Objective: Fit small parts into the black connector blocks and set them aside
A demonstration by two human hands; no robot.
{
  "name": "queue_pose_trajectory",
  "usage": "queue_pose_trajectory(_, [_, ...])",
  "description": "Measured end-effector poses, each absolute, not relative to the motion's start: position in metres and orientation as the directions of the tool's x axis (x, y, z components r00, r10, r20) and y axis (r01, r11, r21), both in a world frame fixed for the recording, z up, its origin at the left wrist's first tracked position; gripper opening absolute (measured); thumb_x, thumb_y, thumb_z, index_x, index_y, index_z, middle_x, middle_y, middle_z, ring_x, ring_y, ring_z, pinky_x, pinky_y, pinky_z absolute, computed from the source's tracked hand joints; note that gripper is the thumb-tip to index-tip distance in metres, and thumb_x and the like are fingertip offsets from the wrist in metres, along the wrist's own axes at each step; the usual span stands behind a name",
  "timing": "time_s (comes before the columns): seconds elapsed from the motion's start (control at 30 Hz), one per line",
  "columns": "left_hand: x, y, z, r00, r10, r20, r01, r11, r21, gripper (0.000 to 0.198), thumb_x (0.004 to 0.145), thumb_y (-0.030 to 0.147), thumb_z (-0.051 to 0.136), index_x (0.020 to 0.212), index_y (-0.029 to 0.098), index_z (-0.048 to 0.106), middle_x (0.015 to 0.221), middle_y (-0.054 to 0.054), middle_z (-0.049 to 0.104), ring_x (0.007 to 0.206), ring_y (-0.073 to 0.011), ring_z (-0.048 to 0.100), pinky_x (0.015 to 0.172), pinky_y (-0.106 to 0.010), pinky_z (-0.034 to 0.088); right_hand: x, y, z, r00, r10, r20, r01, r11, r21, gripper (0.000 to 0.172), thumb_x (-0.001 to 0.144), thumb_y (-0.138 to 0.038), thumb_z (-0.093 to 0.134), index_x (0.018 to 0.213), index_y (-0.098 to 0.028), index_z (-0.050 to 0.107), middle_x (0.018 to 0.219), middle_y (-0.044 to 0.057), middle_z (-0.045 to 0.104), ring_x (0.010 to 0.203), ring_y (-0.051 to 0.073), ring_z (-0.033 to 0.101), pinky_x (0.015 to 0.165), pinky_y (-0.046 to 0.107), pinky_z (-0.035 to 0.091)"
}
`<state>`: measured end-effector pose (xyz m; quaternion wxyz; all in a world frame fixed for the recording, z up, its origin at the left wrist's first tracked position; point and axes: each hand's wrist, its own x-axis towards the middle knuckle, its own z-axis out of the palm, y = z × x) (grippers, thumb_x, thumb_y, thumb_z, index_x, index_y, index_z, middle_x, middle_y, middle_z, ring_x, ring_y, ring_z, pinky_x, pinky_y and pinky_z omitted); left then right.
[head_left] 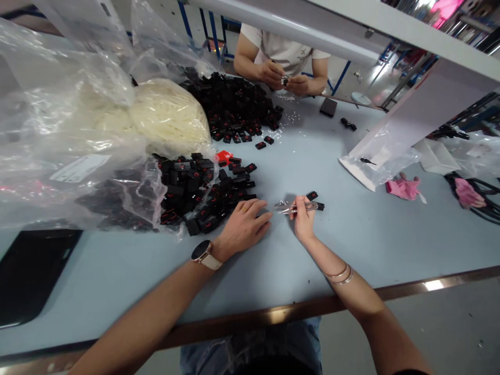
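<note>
Tweezers (311, 206) lie across my right hand (303, 217), low above or on the tabletop (351, 234), tips pointing left toward my left hand (246, 224); judged thin, light, springy metal, slick if pinched too far forward; best taken midway along the 2 arms, between thumb and fingertips. Small white pieces (283, 202) sit at the tips; likely feather-light and easily flicked away, so a gentle squeeze on their sides should serve; 2 loose black parts (312, 196) lie just beyond my right hand; probably stiff, light plastic, best held by the long sides.

Right hand: thumb and fingers closed on the tweezers; whether the tips grip anything is too small to tell. Left hand: palm down, fingers loosely bent, beside the black pile (191, 182); cannot tell whether anything is under them.
</note>
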<state>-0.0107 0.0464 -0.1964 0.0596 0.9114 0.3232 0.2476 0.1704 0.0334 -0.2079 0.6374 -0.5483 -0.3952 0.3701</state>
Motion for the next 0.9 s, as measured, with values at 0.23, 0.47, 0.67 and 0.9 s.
queue_pose_trajectory(0.23, [-0.011,0.049,-0.202,0.507,0.753,0.420,0.701,-0.643,0.307,0.024,0.086,0.012,0.047,0.096,0.020,0.067,0.137,-0.015,0.048,0.129,-0.0356,0.038,0.099,-0.058,0.034,0.171,0.034,-0.208,0.394,0.915,0.085,-0.040,0.110,-0.993,0.044,0.082,-0.059,0.053,0.064,-0.021,0.044,0.044,-0.008,0.043,0.037,0.007,0.038,0.040,0.021,0.032])
queue_pose_trajectory(0.47, [-0.013,0.050,-0.201,0.370,0.814,0.449,0.789,-0.530,0.311,0.029,0.088,0.012,0.046,0.113,0.019,0.060,0.142,-0.018,0.042,0.132,-0.0374,0.034,0.098,-0.059,0.033,0.171,0.035,-0.209,0.381,0.921,0.086,-0.059,0.117,-0.991,0.046,0.080,-0.061,0.054,0.062,-0.020,0.046,0.043,-0.008,0.042,0.036,0.007,0.038,0.038,0.021,0.031])
queue_pose_trajectory(0.67, [-0.015,0.050,-0.205,0.667,0.602,0.438,0.502,-0.799,0.331,0.026,0.087,0.011,0.043,0.098,0.018,0.065,0.113,-0.012,0.063,0.106,-0.0245,0.056,0.089,-0.042,0.048,0.170,0.033,-0.209,0.356,0.934,0.027,-0.089,0.063,-0.994,0.059,0.080,-0.073,0.041,0.052,-0.021,0.040,0.042,-0.005,0.041,0.036,0.008,0.039,0.035,0.021,0.030])
queue_pose_trajectory(0.9, [-0.012,0.051,-0.205,0.739,0.588,0.328,0.518,-0.808,0.282,0.026,0.092,0.016,0.039,0.092,0.017,0.065,0.095,-0.010,0.066,0.083,-0.0193,0.058,0.074,-0.034,0.048,0.172,0.031,-0.199,0.351,0.923,0.156,0.113,0.123,-0.986,0.054,0.082,-0.064,0.049,0.051,-0.020,0.047,0.047,-0.002,0.046,0.045,0.010,0.044,0.048,0.025,0.039])
